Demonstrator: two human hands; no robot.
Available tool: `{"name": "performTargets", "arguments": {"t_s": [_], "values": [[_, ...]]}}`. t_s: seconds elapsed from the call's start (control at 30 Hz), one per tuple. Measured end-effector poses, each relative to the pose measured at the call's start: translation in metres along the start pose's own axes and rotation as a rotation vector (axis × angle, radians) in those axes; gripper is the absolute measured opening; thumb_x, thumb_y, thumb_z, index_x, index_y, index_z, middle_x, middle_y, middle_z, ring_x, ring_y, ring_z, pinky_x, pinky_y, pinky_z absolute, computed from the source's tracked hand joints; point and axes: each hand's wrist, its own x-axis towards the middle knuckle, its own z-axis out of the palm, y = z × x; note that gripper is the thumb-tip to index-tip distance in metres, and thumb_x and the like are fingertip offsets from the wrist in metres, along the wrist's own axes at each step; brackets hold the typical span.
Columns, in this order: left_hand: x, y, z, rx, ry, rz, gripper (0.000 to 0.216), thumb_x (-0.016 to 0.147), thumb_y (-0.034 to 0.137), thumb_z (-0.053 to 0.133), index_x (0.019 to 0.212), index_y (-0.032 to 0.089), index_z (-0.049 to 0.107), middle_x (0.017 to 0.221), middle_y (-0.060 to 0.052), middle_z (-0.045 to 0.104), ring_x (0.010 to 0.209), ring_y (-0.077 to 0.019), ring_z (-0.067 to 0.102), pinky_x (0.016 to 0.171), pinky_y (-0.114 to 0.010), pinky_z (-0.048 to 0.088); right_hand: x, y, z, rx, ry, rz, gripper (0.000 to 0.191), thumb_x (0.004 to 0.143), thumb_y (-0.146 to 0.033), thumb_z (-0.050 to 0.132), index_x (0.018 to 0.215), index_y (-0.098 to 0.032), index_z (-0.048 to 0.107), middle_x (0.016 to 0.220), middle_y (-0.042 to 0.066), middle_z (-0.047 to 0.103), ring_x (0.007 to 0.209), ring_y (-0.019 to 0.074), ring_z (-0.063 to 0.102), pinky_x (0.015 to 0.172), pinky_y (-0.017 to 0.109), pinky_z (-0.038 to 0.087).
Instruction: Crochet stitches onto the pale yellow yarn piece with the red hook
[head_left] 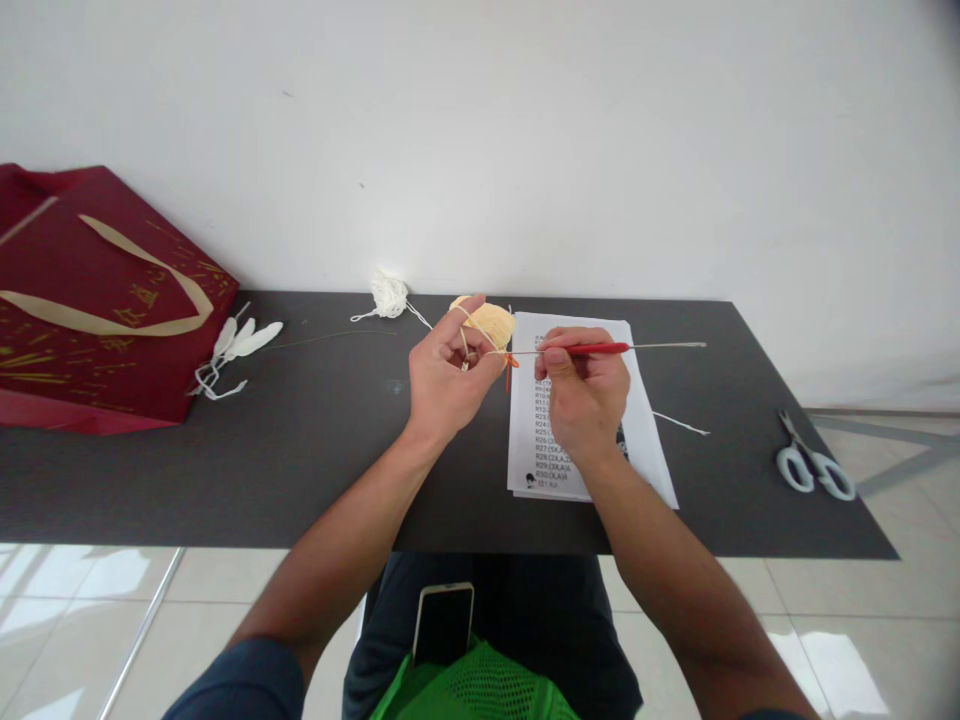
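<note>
My right hand (589, 390) is closed around the red grip of a crochet hook (600, 349), its bare end pointing right. The hook's thin working end reaches left to my left hand (454, 375). There, finger and thumb pinch a small orange piece of yarn work (511, 361) with a loose end hanging down. Pale yellow yarn runs over my raised left index finger. Just behind that hand lies a pale yellow yarn ball (491, 322), partly hidden by the fingers. Printed sheets (555, 480) lie on the table under my right hand.
A dark red gift bag (150, 330) stands at the left, with white leaf-shaped pieces (251, 340) beside it. White yarn (389, 294) sits near the wall. Grey-handled scissors (814, 470) lie at the right of the dark table (337, 480). A phone (444, 625) rests on my lap.
</note>
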Motion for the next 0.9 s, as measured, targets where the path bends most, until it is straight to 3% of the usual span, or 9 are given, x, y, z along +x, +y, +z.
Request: {"name": "performTargets", "arguments": {"t_s": [0.23, 0.4, 0.5, 0.63, 0.9], "values": [[0.011, -0.005, -0.008, -0.242, -0.11, -0.123, 0.062, 0.06, 0.008, 0.081, 0.119, 0.022, 0.073, 0.068, 0.004, 0.07, 0.058, -0.0102, 0.06, 0.061, -0.025, 0.048, 0.008, 0.001, -0.002, 0.164, -0.059, 0.115, 0.022, 0.086, -0.039, 0.079, 0.086, -0.024, 0.063, 0.082, -0.003, 0.065, 0.057, 0.0083, 0.057, 0.053, 0.025, 0.048], [0.011, -0.004, -0.009, -0.349, -0.152, -0.19, 0.056, 0.059, 0.008, 0.082, 0.112, 0.023, 0.075, 0.07, 0.003, 0.07, 0.061, -0.0118, 0.062, 0.061, -0.026, 0.049, 0.01, -0.003, -0.001, 0.352, -0.073, 0.223, 0.019, 0.082, -0.033, 0.083, 0.084, -0.023, 0.066, 0.081, -0.004, 0.067, 0.058, 0.0069, 0.058, 0.052, 0.022, 0.05], [0.01, -0.005, -0.007, -0.335, -0.163, -0.168, 0.046, 0.064, 0.011, 0.082, 0.108, 0.023, 0.075, 0.071, 0.004, 0.067, 0.06, -0.0093, 0.058, 0.058, -0.023, 0.045, 0.009, 0.002, -0.001, 0.416, -0.062, 0.308, 0.015, 0.083, -0.031, 0.082, 0.087, -0.025, 0.069, 0.084, -0.004, 0.07, 0.062, 0.0064, 0.06, 0.054, 0.02, 0.052], [0.007, -0.007, -0.004, -0.294, -0.136, -0.111, 0.034, 0.069, 0.014, 0.082, 0.101, 0.022, 0.076, 0.073, 0.004, 0.063, 0.061, -0.0066, 0.055, 0.059, -0.021, 0.044, 0.005, 0.009, 0.002, 0.314, -0.07, 0.315, 0.008, 0.092, -0.035, 0.073, 0.092, -0.028, 0.07, 0.09, -0.005, 0.073, 0.069, 0.008, 0.065, 0.063, 0.023, 0.059], [0.009, -0.008, -0.001, -0.304, -0.077, -0.059, 0.049, 0.067, 0.015, 0.084, 0.114, 0.024, 0.072, 0.082, 0.003, 0.065, 0.072, -0.0081, 0.061, 0.066, -0.02, 0.049, 0.0, -0.012, 0.019, 0.376, 0.079, 0.404, 0.013, 0.081, -0.033, 0.084, 0.087, -0.024, 0.076, 0.087, -0.003, 0.074, 0.07, 0.0077, 0.065, 0.066, 0.021, 0.059]]}}
